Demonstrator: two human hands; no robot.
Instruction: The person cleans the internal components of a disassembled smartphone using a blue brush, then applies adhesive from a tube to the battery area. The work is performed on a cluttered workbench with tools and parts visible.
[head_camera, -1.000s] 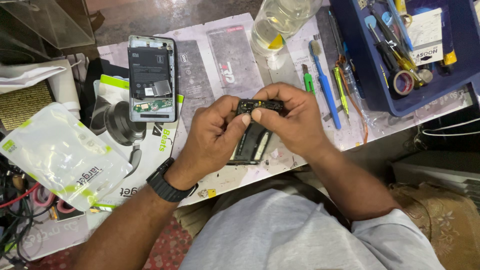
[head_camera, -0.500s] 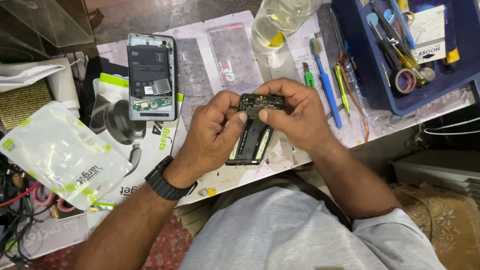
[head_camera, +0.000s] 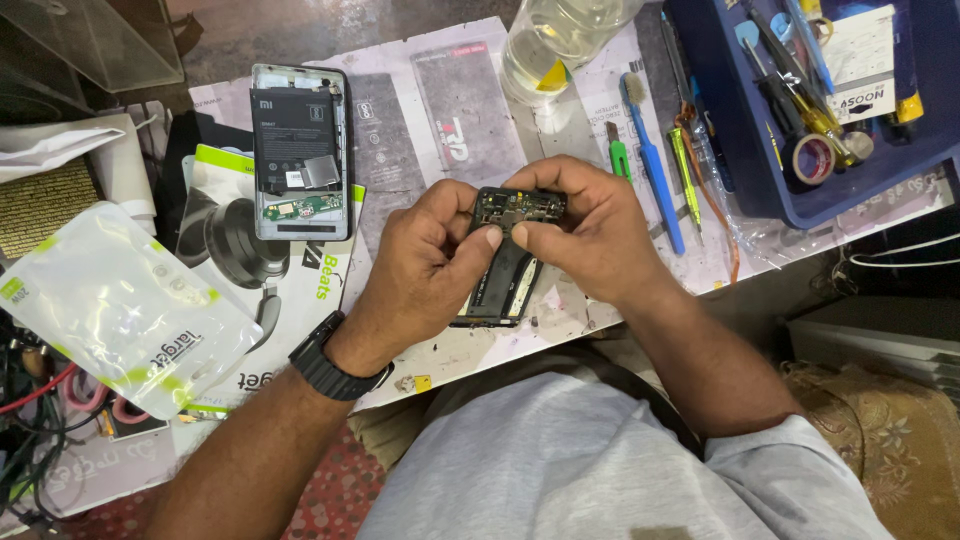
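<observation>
My left hand (head_camera: 425, 270) and my right hand (head_camera: 585, 235) both grip a black phone frame (head_camera: 505, 265) above the table's front edge. Its upper end, with exposed circuit parts, sits between my thumbs and fingertips. A black watch is on my left wrist. An opened phone (head_camera: 298, 150) with its black battery and a small green board showing lies face down at the upper left, apart from both hands.
A blue tool tray (head_camera: 745, 150) with screwdrivers and a tape roll stands at the upper right. A blue brush (head_camera: 655, 160), green tools and a clear bottle (head_camera: 545, 45) lie beyond my hands. A white pouch (head_camera: 110, 310) and boxes fill the left; cables crowd the far left edge.
My hands and the phone frame have stayed in nearly the same place; my thumbs have shifted slightly on the frame's upper end.
</observation>
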